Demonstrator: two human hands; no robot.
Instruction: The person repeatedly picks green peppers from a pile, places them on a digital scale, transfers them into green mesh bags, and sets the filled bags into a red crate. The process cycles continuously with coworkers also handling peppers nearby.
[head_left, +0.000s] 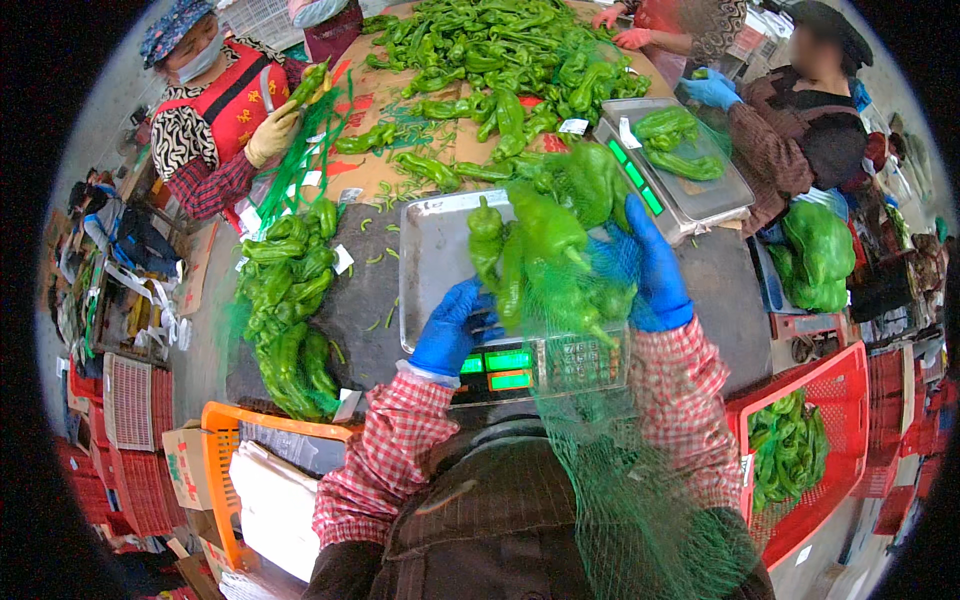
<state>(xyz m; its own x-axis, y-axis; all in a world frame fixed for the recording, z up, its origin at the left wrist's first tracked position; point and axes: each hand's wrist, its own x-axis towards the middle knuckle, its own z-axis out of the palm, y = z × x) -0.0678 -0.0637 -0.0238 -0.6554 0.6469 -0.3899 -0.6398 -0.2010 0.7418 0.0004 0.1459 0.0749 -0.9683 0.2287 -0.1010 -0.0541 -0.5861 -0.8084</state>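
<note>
My left hand (456, 328), in a blue glove, is cupped around the lower ends of long green peppers (486, 240) that stand upright over the tray. On the other side my right hand (661, 270), also blue-gloved, holds a green mesh bag (574, 360) with its fingers partly inside or behind the netting. Large green peppers (551, 225) lie between the two hands, seen partly through the mesh. The bag's loose end trails down over my right forearm and lap. Beneath is a digital scale with a metal tray (431, 225) and a lit green display (508, 360).
A pepper pile (487, 45) covers the table's far side. Filled net bags (289, 300) lie left. A second scale (682, 161) stands right. An orange crate (221, 450) and a red crate (840, 420) flank me. Co-workers (217, 112) (795, 127) stand around the table.
</note>
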